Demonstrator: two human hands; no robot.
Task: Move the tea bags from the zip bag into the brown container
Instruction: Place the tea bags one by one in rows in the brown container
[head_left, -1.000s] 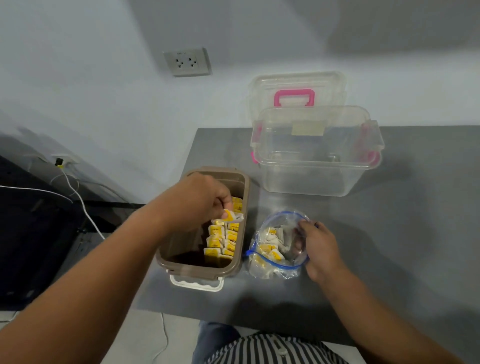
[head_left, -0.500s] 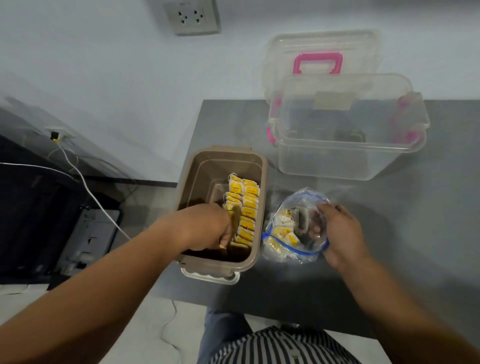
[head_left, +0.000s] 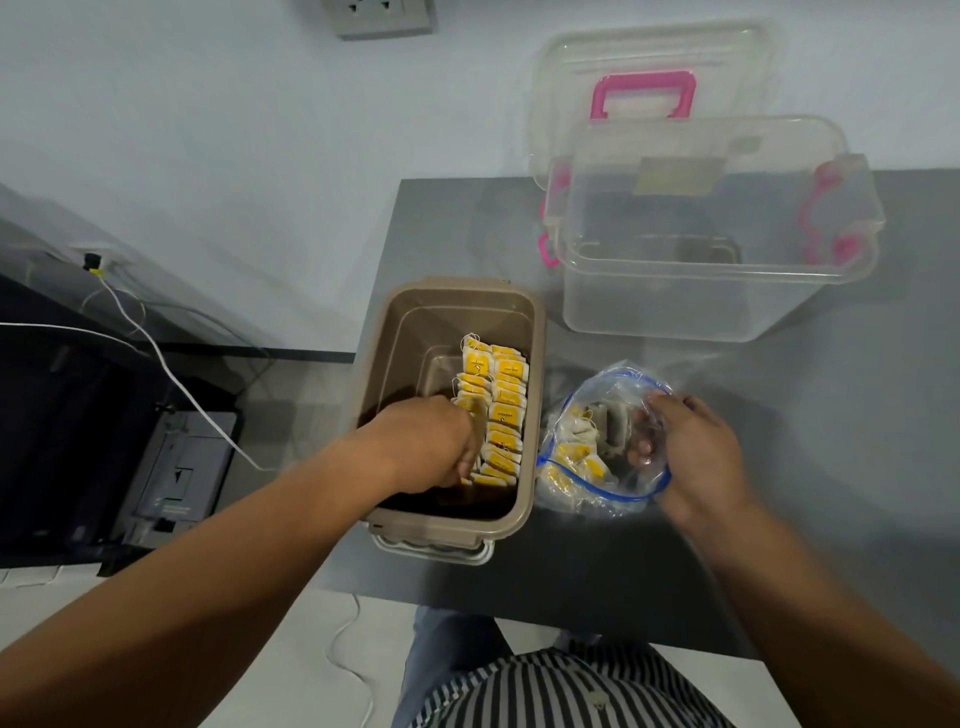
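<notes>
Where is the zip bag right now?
In the head view, the zip bag sits on the table just right of the brown container, its mouth held by the right hand.

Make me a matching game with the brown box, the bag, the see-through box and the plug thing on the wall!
Things:
1 brown container
2 zip bag
3 clear box
4 wall socket

Clues:
A has pink latches
B left hand reaches into it
C fixed on the wall
D right hand holds its rim

Pairs: 1-B, 2-D, 3-A, 4-C
</notes>
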